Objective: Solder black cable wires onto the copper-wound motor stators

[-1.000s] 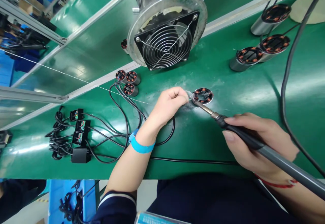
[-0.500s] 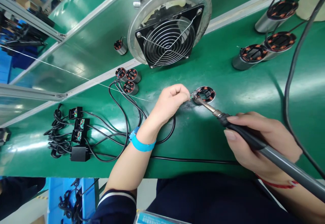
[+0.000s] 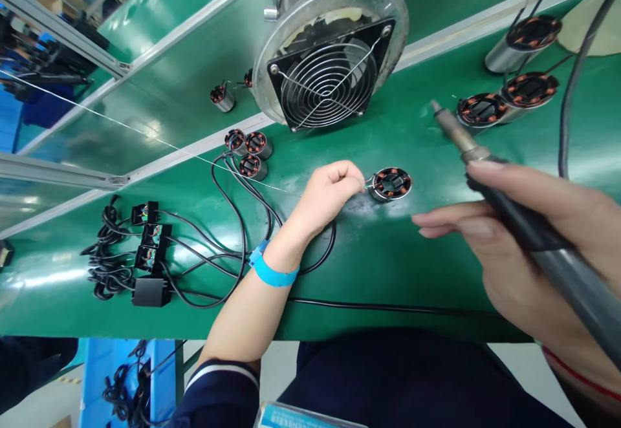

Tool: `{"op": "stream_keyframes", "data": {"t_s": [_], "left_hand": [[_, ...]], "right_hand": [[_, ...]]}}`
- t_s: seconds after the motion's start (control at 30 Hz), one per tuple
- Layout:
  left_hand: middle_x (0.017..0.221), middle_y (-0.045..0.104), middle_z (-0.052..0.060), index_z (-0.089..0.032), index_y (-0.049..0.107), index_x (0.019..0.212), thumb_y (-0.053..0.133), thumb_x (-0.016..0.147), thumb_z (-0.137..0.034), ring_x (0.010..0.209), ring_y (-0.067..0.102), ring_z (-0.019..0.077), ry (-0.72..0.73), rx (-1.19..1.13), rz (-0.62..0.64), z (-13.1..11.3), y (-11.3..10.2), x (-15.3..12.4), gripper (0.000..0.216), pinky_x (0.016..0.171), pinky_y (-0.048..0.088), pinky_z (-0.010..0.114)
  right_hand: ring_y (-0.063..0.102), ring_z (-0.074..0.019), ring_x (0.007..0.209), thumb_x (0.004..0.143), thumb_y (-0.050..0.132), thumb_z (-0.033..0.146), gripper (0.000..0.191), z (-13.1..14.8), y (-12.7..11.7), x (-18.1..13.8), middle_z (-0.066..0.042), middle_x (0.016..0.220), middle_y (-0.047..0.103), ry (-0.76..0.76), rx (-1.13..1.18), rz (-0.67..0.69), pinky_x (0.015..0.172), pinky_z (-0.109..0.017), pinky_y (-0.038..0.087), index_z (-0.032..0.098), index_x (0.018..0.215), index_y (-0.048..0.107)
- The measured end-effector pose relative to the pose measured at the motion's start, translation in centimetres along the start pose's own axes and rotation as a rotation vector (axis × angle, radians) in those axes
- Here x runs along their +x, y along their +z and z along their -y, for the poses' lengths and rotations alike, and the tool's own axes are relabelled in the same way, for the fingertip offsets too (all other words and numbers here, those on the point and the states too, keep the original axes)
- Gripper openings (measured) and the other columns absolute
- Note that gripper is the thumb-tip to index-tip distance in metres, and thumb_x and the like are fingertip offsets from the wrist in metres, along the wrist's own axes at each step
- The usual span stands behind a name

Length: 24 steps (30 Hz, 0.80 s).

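My left hand [image 3: 332, 189], wearing a blue wrist strap [image 3: 274, 274], is closed in a pinch on fine wire at the left rim of a motor stator [image 3: 391, 184]. The stator stands upright on the green bench, a ring of copper windings inside a metal shell. My fingers hide most of the pinched wire. In my right hand [image 3: 514, 240] is a soldering iron [image 3: 524, 214], gripped by its dark handle. Its tip points up and left, above and to the right of the stator and apart from it.
A round fume-extraction hood with a fan grille [image 3: 327, 95] hangs behind the stator. Larger stators [image 3: 521, 46] stand at right, smaller ones [image 3: 250, 166] at left. Black boxes [image 3: 150, 291] with coiled cables [image 3: 104, 266] lie left. A thin pale strand [image 3: 155, 138] crosses from upper left.
My right hand has lifted the soldering iron off the stator's left rim, up and to the right. My left hand keeps its pinch in nearly the same place.
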State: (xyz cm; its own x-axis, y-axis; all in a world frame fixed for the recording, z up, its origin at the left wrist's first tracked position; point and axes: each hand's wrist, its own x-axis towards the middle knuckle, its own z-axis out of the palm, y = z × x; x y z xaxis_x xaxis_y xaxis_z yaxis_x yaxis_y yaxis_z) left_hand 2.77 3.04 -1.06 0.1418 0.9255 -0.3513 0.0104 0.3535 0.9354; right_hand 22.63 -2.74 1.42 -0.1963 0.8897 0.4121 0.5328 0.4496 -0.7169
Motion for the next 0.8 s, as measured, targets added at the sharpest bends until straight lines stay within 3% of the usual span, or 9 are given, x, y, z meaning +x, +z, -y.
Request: {"op": "stream_keyframes", "data": {"t_s": [0.1,0.2,0.4,0.63,0.8], "left_hand": [[0.054,0.046,-0.005,-0.016,0.055,0.056,0.055,0.063,-0.016,0.056,0.038,0.0069,-0.003,0.003,-0.006,0.0,0.0,0.0,0.006,0.058,0.032,0.022],[0.056,0.049,-0.005,-0.016,0.056,0.058,0.055,0.063,-0.017,0.056,0.038,0.0071,0.005,0.005,-0.004,0.1,-0.1,0.1,0.005,0.058,0.032,0.022],[0.053,0.044,-0.006,-0.017,0.052,0.056,0.056,0.064,-0.019,0.054,0.034,0.0067,0.005,-0.001,-0.004,0.0,0.1,0.0,0.009,0.056,0.029,0.023],[0.053,0.041,-0.007,-0.017,0.055,0.059,0.057,0.066,-0.019,0.054,0.033,0.0072,0.032,0.023,-0.007,0.1,0.0,-0.1,0.008,0.056,0.028,0.024],[0.059,0.05,-0.005,-0.017,0.055,0.062,0.055,0.072,-0.018,0.058,0.039,0.0078,0.091,0.082,-0.017,0.3,-0.2,-0.5,0.01,0.059,0.032,0.023]], "right_hand": [[0.075,-0.0165,0.087,0.102,0.058,0.026,0.032,0.1,0.0,1.6,0.001,0.1,0.077,-0.011,-0.045,0.053,0.076,-0.027,0.062,0.031,0.134,0.06],[0.075,-0.02,0.094,0.099,0.06,0.029,0.035,-0.5,1.3,2.2,-0.001,0.109,0.076,-0.069,-0.053,0.104,0.074,-0.03,0.062,0.029,0.134,0.056],[0.071,-0.0231,0.106,0.095,0.06,0.017,0.044,-1.7,4.4,0.8,-0.001,0.111,0.076,-0.076,-0.082,-0.082,0.091,-0.042,0.057,0.029,0.137,0.051],[0.071,-0.0274,0.102,0.093,0.06,0.017,0.044,-2.4,4.8,0.9,-0.001,0.103,0.076,-0.063,-0.064,-0.04,0.087,-0.048,0.056,0.03,0.135,0.052],[0.07,-0.0292,0.103,0.094,0.061,0.023,0.046,-2.5,5.1,0.8,-0.001,0.1,0.075,-0.057,-0.055,-0.082,0.088,-0.048,0.054,0.031,0.138,0.049]]}}
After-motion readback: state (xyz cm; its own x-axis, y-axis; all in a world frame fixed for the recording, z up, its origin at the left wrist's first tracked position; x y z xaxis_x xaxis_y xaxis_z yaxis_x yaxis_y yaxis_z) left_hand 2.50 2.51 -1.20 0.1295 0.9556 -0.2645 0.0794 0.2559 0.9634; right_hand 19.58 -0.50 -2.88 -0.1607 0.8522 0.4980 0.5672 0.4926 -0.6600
